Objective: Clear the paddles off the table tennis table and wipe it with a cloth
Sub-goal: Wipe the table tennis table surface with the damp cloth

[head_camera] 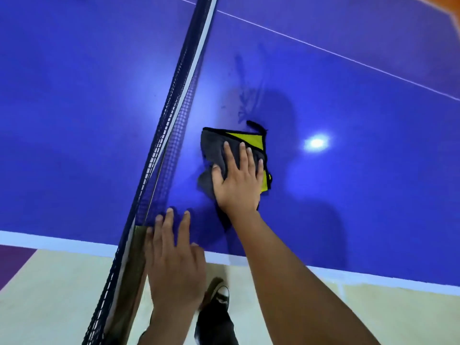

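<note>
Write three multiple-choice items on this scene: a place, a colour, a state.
1. Where does the cloth lie relative to the net?
A. Right of it
B. Left of it
C. Draped over it
2. What colours is the cloth?
A. Red and white
B. Grey and yellow
C. All blue
3. How does the right hand meet the cloth?
A. Hovers above it
B. Pinches one corner
C. Presses it flat on the table
Answers: 1 A, it sits right of the net; 2 B, grey face, yellow fold; 3 C, straight fingers lie on it.
</note>
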`<state>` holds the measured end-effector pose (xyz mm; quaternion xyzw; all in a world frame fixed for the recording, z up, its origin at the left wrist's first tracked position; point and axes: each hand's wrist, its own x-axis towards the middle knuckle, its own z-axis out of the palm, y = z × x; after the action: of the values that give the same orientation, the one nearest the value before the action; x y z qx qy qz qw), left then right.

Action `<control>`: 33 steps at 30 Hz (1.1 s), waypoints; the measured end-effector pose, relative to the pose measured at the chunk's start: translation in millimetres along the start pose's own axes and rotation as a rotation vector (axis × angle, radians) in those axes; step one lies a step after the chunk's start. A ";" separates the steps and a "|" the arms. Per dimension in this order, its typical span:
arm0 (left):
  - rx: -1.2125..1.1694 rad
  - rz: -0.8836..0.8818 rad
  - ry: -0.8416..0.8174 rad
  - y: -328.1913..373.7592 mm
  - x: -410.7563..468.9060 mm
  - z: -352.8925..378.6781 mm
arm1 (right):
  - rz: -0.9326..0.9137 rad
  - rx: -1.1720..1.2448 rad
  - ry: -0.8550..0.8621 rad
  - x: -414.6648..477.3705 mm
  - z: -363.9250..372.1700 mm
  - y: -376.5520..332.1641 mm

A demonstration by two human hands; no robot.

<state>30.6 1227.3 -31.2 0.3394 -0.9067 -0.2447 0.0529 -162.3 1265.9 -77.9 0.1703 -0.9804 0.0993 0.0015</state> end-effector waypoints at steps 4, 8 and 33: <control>0.011 0.019 0.043 23.6 24.2 18.3 | 0.017 -0.011 -0.015 71.1 -0.2 17.8; 0.014 0.061 0.088 40.8 54.2 40.1 | -0.005 -0.011 -0.031 156.4 -1.0 36.3; 0.180 0.118 0.086 93.6 142.8 84.9 | -0.385 -0.049 -0.112 431.6 -0.5 44.1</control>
<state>-155.9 1231.1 -70.5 0.2991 -0.9403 -0.1440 0.0751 -583.7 1162.8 -70.2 0.3597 -0.9304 0.0639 -0.0299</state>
